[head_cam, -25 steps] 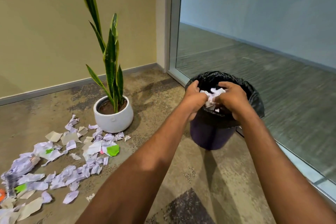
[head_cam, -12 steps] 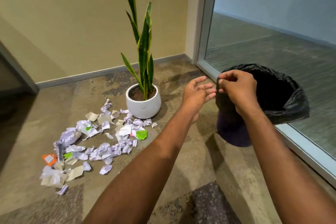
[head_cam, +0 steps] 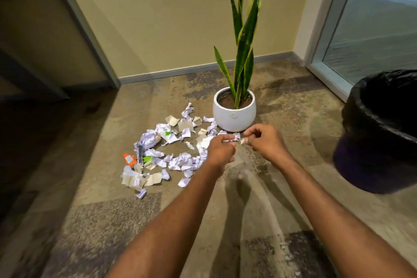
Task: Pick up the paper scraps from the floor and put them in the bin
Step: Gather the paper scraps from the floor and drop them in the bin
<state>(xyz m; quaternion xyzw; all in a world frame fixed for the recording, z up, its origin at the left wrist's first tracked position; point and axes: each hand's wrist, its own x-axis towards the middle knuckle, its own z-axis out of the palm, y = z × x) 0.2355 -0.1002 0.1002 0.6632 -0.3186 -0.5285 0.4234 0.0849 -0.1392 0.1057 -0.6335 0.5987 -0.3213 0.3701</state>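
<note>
Hovering by the paper scraps (head_cam: 171, 142), your left grip (head_cam: 222, 150) and right grip (head_cam: 266, 142) curl their fingers; pinching anything, cannot tell. Pile mostly left on floor (head_cam: 112, 221) by plant pot (head_cam: 234, 117); bin (head_cam: 383, 131) well apart, right.

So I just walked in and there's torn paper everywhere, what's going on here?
A person is clearing scraps off the floor into the bin. The left hand and right hand hover with curled fingers over the pile's near edge, by the pot. Whether they pinch any paper is unclear. Most of the pile lies on the floor, and the bin stands off to the right.
</note>
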